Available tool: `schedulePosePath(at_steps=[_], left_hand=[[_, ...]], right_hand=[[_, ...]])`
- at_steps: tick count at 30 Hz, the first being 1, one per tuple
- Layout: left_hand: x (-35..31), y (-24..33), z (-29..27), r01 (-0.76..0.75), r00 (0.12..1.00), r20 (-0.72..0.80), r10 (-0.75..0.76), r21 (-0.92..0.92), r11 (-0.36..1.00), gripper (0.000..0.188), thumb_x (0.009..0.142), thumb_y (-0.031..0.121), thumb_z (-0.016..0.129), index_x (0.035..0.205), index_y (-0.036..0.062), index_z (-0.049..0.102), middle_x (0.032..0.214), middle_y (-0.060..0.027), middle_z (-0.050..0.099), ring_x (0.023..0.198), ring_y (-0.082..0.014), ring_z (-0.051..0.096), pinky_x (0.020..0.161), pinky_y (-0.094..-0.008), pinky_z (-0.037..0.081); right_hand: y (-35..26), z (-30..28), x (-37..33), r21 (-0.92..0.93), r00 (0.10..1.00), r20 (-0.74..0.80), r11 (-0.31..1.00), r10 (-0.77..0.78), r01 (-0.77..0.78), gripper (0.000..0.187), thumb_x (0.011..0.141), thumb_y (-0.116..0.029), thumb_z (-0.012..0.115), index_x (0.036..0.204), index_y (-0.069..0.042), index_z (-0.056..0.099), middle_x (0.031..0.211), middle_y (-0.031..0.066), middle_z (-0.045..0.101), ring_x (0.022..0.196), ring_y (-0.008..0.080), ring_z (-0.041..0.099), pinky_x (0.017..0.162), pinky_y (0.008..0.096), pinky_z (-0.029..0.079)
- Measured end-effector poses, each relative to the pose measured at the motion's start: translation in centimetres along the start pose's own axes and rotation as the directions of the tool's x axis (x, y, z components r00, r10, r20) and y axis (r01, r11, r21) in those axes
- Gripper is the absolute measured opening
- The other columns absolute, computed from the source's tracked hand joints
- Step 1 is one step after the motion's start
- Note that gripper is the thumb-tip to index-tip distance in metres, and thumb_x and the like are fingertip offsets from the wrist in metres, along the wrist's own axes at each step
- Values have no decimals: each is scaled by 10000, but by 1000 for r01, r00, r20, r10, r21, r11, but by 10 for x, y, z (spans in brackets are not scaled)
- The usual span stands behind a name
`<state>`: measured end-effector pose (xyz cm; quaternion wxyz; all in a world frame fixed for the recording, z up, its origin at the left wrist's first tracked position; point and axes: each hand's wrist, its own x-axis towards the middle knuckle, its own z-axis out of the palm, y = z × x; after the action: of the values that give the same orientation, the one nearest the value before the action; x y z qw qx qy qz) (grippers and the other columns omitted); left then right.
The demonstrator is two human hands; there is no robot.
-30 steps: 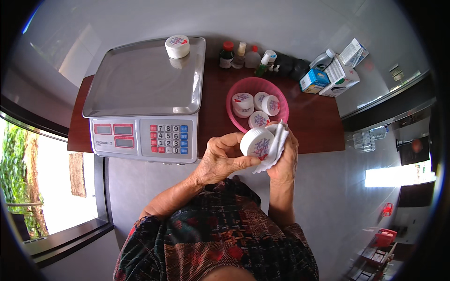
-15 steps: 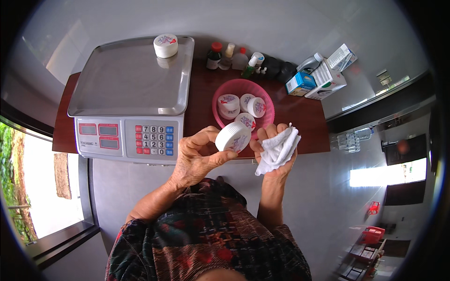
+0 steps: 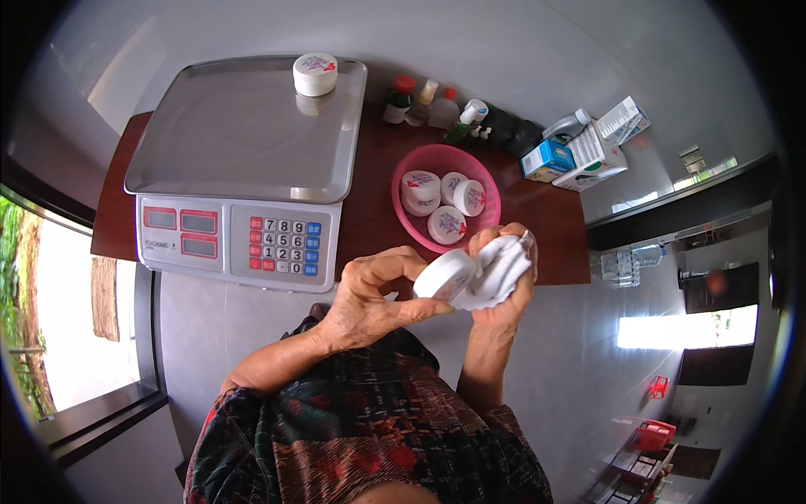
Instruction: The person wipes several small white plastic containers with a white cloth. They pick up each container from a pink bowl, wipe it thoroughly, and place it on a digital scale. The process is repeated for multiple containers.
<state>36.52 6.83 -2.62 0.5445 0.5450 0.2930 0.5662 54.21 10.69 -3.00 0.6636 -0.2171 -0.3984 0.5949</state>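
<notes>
Between the thumb and fingers of my left hand (image 3: 369, 298) is a round white plastic jar (image 3: 443, 275), tipped on its side with its printed end turned to the right. My right hand (image 3: 504, 311) grips a bunched white cloth (image 3: 497, 273), which meets the jar's printed end. Just beyond my hands stands a pink plastic basket (image 3: 405, 202) with several similar jars (image 3: 447, 225) in it. Another white jar (image 3: 316, 76) stands upright at the far right corner of the weighing scale's steel tray (image 3: 243, 134).
The scale's keypad panel (image 3: 285, 245) faces me on the left of the dark red table (image 3: 369, 206). Small bottles (image 3: 399, 99) line the wall behind the basket. A blue box (image 3: 547, 160) and white cartons (image 3: 592, 155) stand at the right end.
The jar in my left hand has moved right and slightly down, and the cloth in my right hand now touches it. The view has shifted a little.
</notes>
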Motion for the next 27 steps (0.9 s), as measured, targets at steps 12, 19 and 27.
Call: schedulePosePath(at_steps=[12, 19, 27], left_hand=[[6, -6, -4, -36, 998, -42, 43, 154, 987, 212, 690, 77, 788, 840, -5, 662, 842, -61, 631, 800, -137, 598, 707, -266, 490], [9, -9, -4, -103, 995, 22, 100, 203, 974, 238, 699, -3, 748, 910, -31, 642, 863, -70, 600, 802, -145, 592, 685, -270, 503], [9, -15, -5, -65, 998, -12, 69, 194, 979, 209, 702, -23, 729, 889, -32, 636, 853, -57, 589, 790, -120, 573, 680, -252, 481]], right_hand=[[-8, 39, -15, -834, 862, 431, 245, -267, 494, 295, 709, -82, 683, 997, -41, 634, 971, 128, 527, 827, 247, 541, 674, 336, 456], [-9, 35, -6, -886, 935, 244, 334, -256, 323, 251, 716, 1, 624, 967, -9, 623, 935, 133, 585, 752, 234, 589, 660, 303, 475], [-12, 40, -7, -809, 813, 554, 115, -178, 577, 375, 638, 47, 668, 1000, -52, 643, 986, 98, 558, 856, 255, 539, 688, 346, 472]])
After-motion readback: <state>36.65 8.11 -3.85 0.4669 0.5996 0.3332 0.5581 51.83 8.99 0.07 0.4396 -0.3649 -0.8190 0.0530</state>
